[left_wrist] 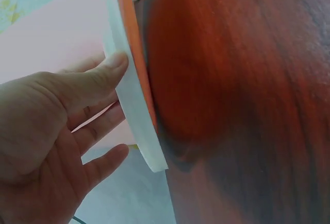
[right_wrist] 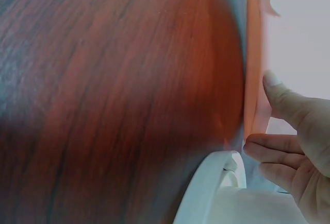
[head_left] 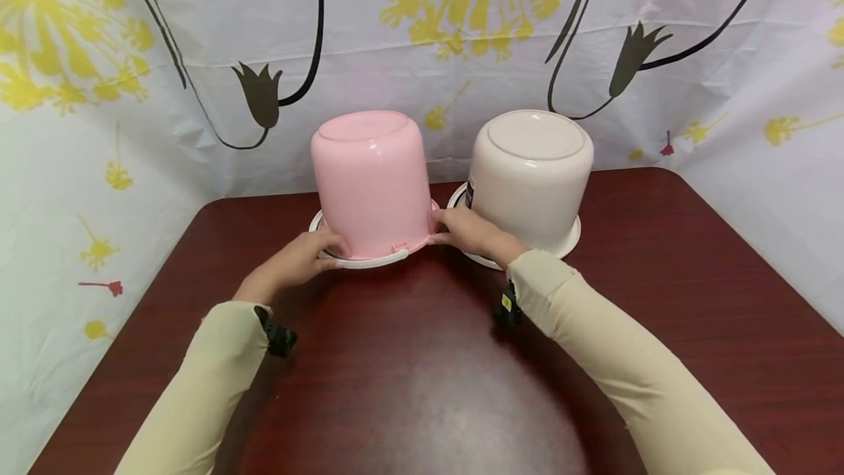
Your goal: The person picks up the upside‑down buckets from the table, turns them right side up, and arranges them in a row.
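pink bucket (head_left: 372,185) upturned; left hand (head_left: 298,259): grip holding its rim (head_left: 419,245); right hand (head_left: 467,230): grip likewise; cream bucket (head_left: 535,185) beside

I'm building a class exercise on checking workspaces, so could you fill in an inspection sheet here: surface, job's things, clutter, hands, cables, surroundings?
Surface: glossy red-brown table, wood-grained.
Job's things: pink bucket, upside down, white handle along its rim; cream bucket, upside down, to its right.
Clutter: nothing seen.
Hands: left hand grips the pink bucket's rim, thumb on the handle; right hand holds its right side.
Cables: nothing seen.
Surroundings: flower-printed white cloth behind and on both sides.
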`<state>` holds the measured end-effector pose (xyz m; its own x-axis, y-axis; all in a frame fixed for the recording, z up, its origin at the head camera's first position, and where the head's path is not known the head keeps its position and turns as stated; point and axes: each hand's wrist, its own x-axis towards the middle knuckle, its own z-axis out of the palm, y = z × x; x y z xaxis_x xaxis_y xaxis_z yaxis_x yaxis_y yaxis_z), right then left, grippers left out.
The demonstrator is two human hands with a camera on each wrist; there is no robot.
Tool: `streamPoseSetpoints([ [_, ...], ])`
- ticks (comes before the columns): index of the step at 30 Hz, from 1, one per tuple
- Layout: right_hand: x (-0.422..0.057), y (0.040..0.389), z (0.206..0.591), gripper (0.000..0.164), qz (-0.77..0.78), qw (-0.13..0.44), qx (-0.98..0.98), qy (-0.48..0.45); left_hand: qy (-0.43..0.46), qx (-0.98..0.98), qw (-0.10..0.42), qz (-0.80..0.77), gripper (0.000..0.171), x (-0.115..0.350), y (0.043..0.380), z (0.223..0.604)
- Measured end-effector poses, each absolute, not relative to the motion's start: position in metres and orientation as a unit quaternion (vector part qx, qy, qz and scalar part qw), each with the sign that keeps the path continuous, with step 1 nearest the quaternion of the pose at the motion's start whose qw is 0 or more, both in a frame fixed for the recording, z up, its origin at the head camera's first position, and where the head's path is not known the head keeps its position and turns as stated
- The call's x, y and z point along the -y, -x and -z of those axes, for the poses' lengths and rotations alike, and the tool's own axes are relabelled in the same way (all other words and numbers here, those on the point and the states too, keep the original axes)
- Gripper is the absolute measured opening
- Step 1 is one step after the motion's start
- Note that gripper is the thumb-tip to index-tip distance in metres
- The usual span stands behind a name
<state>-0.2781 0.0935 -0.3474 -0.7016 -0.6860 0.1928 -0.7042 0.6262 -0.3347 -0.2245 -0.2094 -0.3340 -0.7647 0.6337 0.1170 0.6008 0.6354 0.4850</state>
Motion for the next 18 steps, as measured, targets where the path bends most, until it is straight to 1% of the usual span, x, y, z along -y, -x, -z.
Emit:
streamPoseSetpoints([
  [6,-0.100,0.276,0.341,0.016,-0.225,0.044,0.892,-0.390,-0.345,-0.901,0.021,-0.261,0.013,0.205,0.220,0.322],
  [12,-0.108,0.273,0.334,0.015,-0.276,0.068,0.881,-0.378,-0.351,-0.893,0.012,-0.281,0.013,0.203,0.214,0.299],
  [18,-0.109,0.267,0.324,0.012,-0.297,0.072,0.878,-0.368,-0.355,-0.886,0.023,-0.298,0.012,0.205,0.211,0.280],
])
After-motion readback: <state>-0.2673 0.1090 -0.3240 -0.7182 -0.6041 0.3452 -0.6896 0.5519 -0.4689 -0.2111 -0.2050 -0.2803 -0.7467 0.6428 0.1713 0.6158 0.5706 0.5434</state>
